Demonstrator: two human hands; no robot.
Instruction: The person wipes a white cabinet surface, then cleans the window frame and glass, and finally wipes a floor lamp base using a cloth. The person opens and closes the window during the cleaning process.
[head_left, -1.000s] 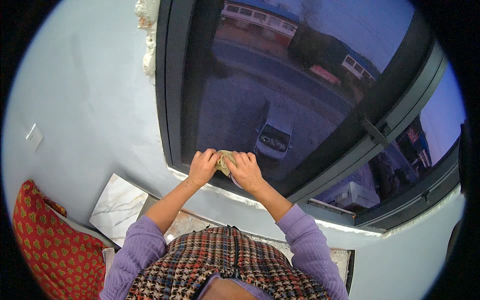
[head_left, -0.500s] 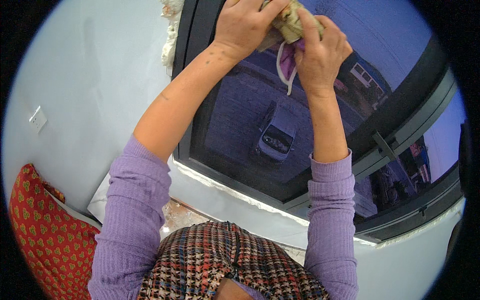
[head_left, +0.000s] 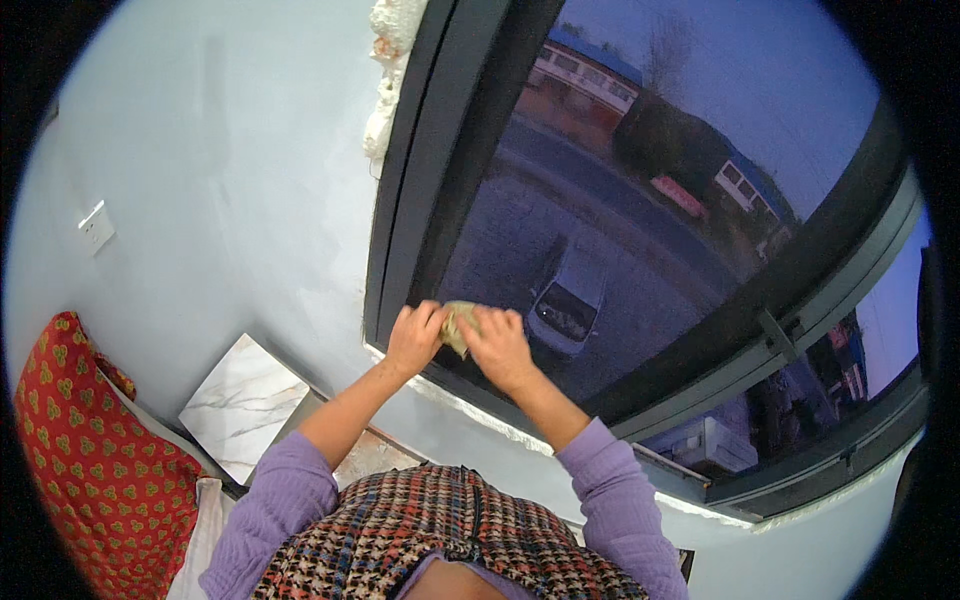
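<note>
Window [head_left: 640, 235] (dark-framed) borders pale wall [head_left: 250, 170] bearing a white socket [head_left: 97, 228].

Red patterned fabric [head_left: 95, 470], marbled white panel [head_left: 240, 405], 1 wall socket [head_left: 97, 229]

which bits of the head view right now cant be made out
Cloth: much of it, head view; hidden by left hand and right hand.
Window frame: its top, head view; cut off by the upper edge.
Red patterned fabric: its lower left, head view; cut off by the dark rim.
Car: its interior, head view; too small and dark.
</note>
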